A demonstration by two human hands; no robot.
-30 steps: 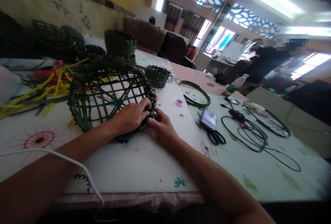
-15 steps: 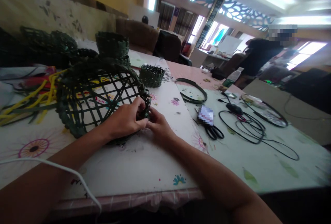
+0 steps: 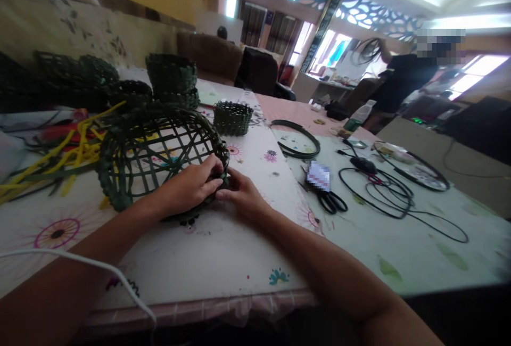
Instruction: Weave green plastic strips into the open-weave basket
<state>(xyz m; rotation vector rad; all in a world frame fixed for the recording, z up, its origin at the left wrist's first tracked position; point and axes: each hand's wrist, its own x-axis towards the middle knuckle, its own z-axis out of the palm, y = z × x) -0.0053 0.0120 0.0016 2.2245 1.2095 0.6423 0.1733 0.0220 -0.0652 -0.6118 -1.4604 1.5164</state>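
Observation:
A dark green woven basket (image 3: 115, 181) with an open lattice bottom stands tilted on the patterned tablecloth, its rim toward me. My left hand (image 3: 195, 181) reaches inside it, with thumb and fingers closed on the right side of the rim. From the outer side, my right hand (image 3: 241, 191) pinches the same stretch of rim, its fingertips partly hidden behind the weave. The two thumbs are close together there. Just beyond the basket sits a small green woven basket (image 3: 232, 118).
Taller green baskets (image 3: 171, 77) stand at the back left, near yellow strips (image 3: 82, 149). To the right lie a coiled green strip (image 3: 297, 149), black-handled scissors (image 3: 332, 202), a computer mouse (image 3: 363, 165), cables and a bottle (image 3: 359, 117). A person (image 3: 407, 80) stands farther back.
The basket has tipped and turned slightly, and both hands have shifted a little on its rim. In the background, the person's raised hand now holds a looped coil.

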